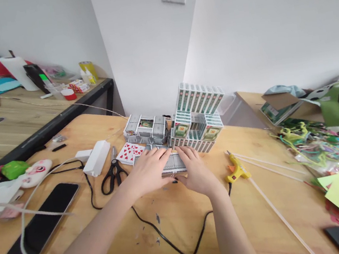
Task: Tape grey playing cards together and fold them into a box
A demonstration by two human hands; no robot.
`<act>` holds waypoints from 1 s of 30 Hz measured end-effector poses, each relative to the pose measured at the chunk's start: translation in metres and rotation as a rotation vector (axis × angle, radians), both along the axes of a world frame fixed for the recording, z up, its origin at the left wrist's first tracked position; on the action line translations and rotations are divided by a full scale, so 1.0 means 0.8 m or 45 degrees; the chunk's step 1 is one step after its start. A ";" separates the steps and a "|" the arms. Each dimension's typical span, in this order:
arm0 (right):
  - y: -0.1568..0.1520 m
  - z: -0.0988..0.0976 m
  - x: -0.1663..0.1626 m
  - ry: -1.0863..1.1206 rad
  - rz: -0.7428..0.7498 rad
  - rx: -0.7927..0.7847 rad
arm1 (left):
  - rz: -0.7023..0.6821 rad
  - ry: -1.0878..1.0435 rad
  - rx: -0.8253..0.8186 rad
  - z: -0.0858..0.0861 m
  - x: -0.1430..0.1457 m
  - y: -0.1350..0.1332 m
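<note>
My left hand and my right hand press on a stack of grey-patterned playing cards from its two sides. The fingers lie over its top, and both thumbs are at the near edge. Just behind stands a structure of green-and-white card boxes, with a raised row at the back. A block wrapped in grey cards sits to its left. Face-up playing cards with red hearts lie beside my left hand. Black-handled scissors rest further left.
A yellow glue gun lies to the right, its black cable looping across the table in front of me. On the left are a phone and a white power block. Coloured craft scraps cover the right side.
</note>
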State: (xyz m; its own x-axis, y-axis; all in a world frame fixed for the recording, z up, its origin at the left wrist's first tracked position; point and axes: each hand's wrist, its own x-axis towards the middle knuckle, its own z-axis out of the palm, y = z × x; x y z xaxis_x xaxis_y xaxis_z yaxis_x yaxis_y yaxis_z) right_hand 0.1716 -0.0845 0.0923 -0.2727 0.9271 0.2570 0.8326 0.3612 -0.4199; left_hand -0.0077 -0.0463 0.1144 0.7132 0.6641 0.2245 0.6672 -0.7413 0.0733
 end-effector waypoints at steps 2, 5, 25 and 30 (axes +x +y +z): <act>0.000 -0.003 -0.003 -0.103 -0.040 0.005 | 0.028 0.073 0.082 -0.004 0.004 -0.001; -0.001 -0.001 -0.013 -0.264 -0.091 0.011 | 0.053 0.144 0.158 -0.008 0.011 0.000; 0.010 -0.015 0.038 0.270 0.022 -0.194 | 0.056 -0.753 -0.557 -0.060 -0.085 0.025; 0.020 -0.031 0.030 0.368 0.043 -0.166 | 0.121 -1.008 -0.353 -0.095 -0.064 0.032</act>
State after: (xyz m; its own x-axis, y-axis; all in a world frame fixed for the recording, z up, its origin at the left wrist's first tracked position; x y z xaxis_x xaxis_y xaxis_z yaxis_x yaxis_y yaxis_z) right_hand 0.1957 -0.0684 0.0676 -0.2371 0.9490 0.2077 0.6606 0.3142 -0.6818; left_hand -0.0585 -0.0204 0.0384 0.3525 0.8181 0.4544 0.4009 -0.5707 0.7166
